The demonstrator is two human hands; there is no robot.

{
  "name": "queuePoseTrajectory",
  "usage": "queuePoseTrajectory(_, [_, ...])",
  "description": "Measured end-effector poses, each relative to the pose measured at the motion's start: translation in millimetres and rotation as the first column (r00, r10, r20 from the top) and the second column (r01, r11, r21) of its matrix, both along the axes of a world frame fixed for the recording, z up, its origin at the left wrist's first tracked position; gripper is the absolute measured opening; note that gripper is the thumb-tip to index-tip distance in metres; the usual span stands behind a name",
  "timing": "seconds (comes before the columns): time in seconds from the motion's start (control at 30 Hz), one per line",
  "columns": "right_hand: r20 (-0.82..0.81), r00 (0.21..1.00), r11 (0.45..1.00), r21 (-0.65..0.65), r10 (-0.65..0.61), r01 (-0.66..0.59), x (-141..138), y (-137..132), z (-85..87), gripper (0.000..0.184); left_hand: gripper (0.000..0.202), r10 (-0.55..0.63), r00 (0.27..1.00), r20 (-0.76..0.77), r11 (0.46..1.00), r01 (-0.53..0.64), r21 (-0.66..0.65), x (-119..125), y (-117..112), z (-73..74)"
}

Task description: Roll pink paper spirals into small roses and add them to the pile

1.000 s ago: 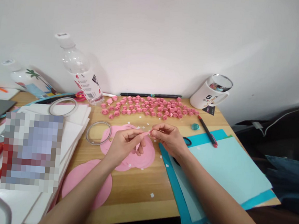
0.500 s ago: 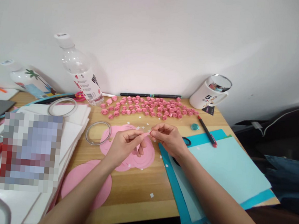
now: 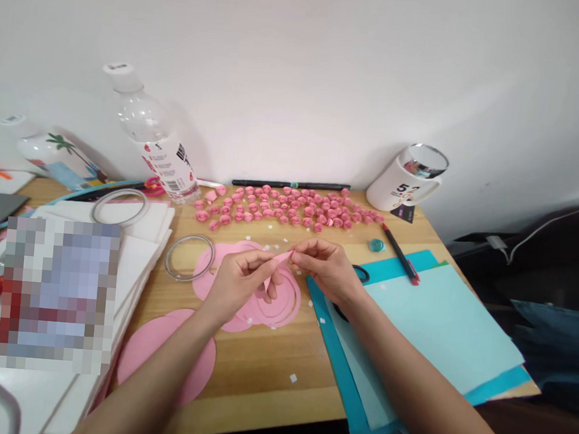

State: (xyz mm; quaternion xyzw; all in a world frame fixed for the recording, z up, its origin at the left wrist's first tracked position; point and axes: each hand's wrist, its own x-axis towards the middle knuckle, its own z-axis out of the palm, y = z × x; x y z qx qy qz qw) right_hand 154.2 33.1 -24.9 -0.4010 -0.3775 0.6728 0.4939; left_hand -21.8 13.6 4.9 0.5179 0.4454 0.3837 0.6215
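My left hand and my right hand meet over the wooden desk, both pinching the end of a thin pink paper strip. The strip trails down to a pink paper spiral cut into circles lying under my hands. Behind them, several small rolled pink paper roses lie in rows near the wall. Another pink paper circle rests near the front edge.
A clear water bottle and a white mug stand at the back. Two clear tape rings lie left, by white sheets. Blue paper sheets, a red pen and a black pen lie right and behind.
Hands hold nearly the same place; the spiral cuts in the pink paper show more openly beneath them as the strip lifts slightly.
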Motion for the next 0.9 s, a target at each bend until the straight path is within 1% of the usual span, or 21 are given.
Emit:
queuePoseTrajectory(0.1, [0.004,1.0,1.0,0.011,-0.004,0.004,-0.7,-0.2,1.5,0.016,0.015,0.002,1.0,0.003,1.0,-0.002,-0.01,0.3,0.1,-1.0])
queuePoseTrajectory(0.23, [0.011,1.0,0.999,-0.039,-0.023,0.024,-1.1,-0.6,2.4,0.018,0.018,0.001,1.0,-0.013,1.0,0.0,0.016,-1.6,0.6,-0.7])
queuePoseTrajectory(0.3, [0.012,1.0,0.999,-0.052,-0.011,0.011,-0.8,-0.6,1.9,0.02,0.018,0.013,1.0,-0.012,1.0,-0.013,0.025,-2.6,0.7,-0.2])
queuePoseTrajectory(0.43, [0.031,1.0,1.0,-0.03,0.005,-0.004,0.3,-0.4,1.0,0.021,0.019,0.026,1.0,-0.007,0.999,-0.026,0.027,-3.3,0.5,-0.1])
queuePoseTrajectory(0.63, [0.027,1.0,1.0,0.019,-0.008,0.007,-0.5,-0.9,3.8,0.019,0.017,0.005,1.0,0.011,1.0,-0.005,-0.017,-1.5,-0.4,0.0])
queuePoseTrajectory(0.77, [0.024,0.999,0.999,0.003,-0.034,0.034,-1.0,-0.6,4.3,0.017,0.017,0.006,0.999,0.038,0.999,-0.005,-0.033,-1.2,-1.0,1.5])
queuePoseTrajectory(0.9, [0.029,1.0,1.0,-0.021,-0.012,0.012,-0.5,-0.5,4.6,0.02,0.016,0.02,0.999,0.048,0.999,-0.018,-0.041,-2.2,-1.0,1.3])
